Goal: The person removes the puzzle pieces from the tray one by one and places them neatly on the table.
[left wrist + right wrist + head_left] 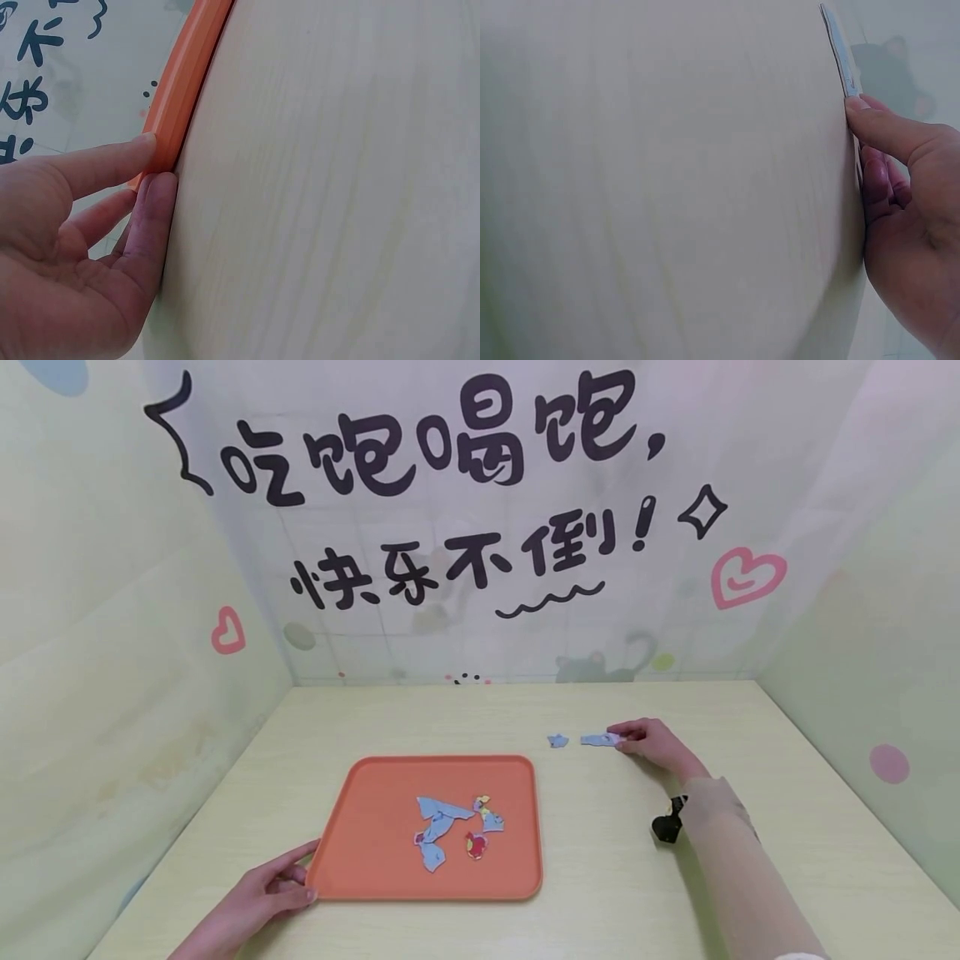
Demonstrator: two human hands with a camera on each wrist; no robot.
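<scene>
An orange tray (pixel 345 827) lies on the table, with several torn pale-blue paper scraps (pixel 442 824) and a scrap with a red patch (pixel 476 846) on it. My left hand (pixel 258 893) grips the tray's near left corner, its thumb and fingers at the rim (pixel 169 127) in the left wrist view. At the far right, my right hand (pixel 656 745) pinches the right end of a pale-blue strip of torn paper (pixel 596 740) close over the table. In the right wrist view, thumb and fingertips meet at the strip's end (pixel 840 56). Left of it lies a small blue scrap (pixel 557 741).
A black object (pixel 666 828) shows beside the right wrist. The pale wooden table (pixel 600 877) meets a printed back wall (pixel 450 635) behind and side walls at left and right.
</scene>
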